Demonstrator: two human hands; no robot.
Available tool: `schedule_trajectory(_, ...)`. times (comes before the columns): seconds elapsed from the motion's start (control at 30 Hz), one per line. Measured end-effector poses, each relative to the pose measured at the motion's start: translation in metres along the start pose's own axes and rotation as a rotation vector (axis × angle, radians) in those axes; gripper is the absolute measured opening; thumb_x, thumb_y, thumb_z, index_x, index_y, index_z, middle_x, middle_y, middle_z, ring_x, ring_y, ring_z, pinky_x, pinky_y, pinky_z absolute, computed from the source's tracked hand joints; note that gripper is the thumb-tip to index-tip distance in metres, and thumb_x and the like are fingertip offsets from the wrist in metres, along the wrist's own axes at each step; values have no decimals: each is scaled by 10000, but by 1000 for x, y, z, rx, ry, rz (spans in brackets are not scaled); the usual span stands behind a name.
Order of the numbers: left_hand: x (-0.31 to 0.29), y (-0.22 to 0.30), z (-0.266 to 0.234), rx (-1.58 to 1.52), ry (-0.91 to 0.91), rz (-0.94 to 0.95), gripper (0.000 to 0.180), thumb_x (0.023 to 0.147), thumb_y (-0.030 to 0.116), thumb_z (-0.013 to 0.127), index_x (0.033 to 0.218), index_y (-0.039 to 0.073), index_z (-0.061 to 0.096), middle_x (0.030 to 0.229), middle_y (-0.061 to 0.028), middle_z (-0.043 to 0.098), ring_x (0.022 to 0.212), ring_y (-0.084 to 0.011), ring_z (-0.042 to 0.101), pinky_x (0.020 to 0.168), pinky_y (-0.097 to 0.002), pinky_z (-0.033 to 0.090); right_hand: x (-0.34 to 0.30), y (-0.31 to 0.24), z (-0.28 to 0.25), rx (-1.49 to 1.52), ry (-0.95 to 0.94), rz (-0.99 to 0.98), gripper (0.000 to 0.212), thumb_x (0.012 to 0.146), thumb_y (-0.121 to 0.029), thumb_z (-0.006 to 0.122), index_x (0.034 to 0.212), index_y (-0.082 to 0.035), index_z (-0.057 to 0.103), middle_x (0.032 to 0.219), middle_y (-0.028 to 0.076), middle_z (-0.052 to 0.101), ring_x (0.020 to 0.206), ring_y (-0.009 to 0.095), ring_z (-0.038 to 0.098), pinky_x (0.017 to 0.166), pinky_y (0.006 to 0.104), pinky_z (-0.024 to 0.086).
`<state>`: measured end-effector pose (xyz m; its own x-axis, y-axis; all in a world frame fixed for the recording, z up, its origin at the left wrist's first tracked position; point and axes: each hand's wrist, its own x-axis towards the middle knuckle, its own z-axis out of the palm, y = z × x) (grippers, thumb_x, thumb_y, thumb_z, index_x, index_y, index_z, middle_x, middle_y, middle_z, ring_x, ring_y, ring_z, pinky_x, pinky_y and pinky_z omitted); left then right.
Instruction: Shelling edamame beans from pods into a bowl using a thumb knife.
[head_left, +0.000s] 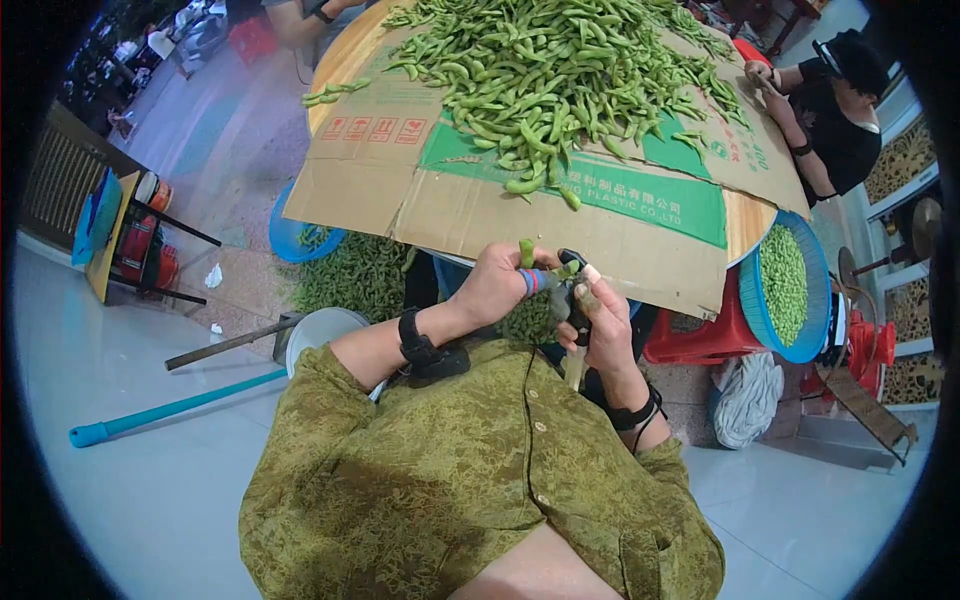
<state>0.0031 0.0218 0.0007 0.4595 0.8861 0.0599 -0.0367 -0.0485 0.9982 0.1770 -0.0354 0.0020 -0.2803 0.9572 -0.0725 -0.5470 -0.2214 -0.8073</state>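
My left hand (497,287) is closed near the cardboard's front edge, with a green bean pod (527,252) standing up out of its fingers. A blue and red band wraps one of its fingers. Beside it, my right hand (605,320) is closed around a small black tool (572,258) whose exact kind I cannot make out; a pale rod-like part (575,368) shows below the grip. White wrapping covers my right thumb tip. Another bit of green pod lies between the two hands. Just beyond them, a large heap of green bean pods (550,80) covers the cardboard (350,185).
A blue basket (823,300) of shelled green beans stands at right on a red stool (700,340). Under the table, at left, lie heaped pods (355,285) beside a blue basin (290,240). A teal pole (160,417) lies left. Another person (840,120) works at far right.
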Motion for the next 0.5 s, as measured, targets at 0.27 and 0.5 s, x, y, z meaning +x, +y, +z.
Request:
schedule_trajectory(0.27,-2,-1,1,26,-17,-41,141,852,22,590,967,-3,668,878,-7,659,831,-76,579,773,-240,473,-1,1,0,4,-4,2,411,973,-150,452,1365,-37,399,808,36,519,510,90,428,411,211,354)
schedule_trajectory(0.5,-3,10,3,-133,-15,-97,124,851,72,601,943,15,663,812,4,625,620,-45,516,532,-193,395,0,7,2,-157,104,-92,362,959,-84,466,1316,-29,476,712,-8,496,461,55,395,398,200,327)
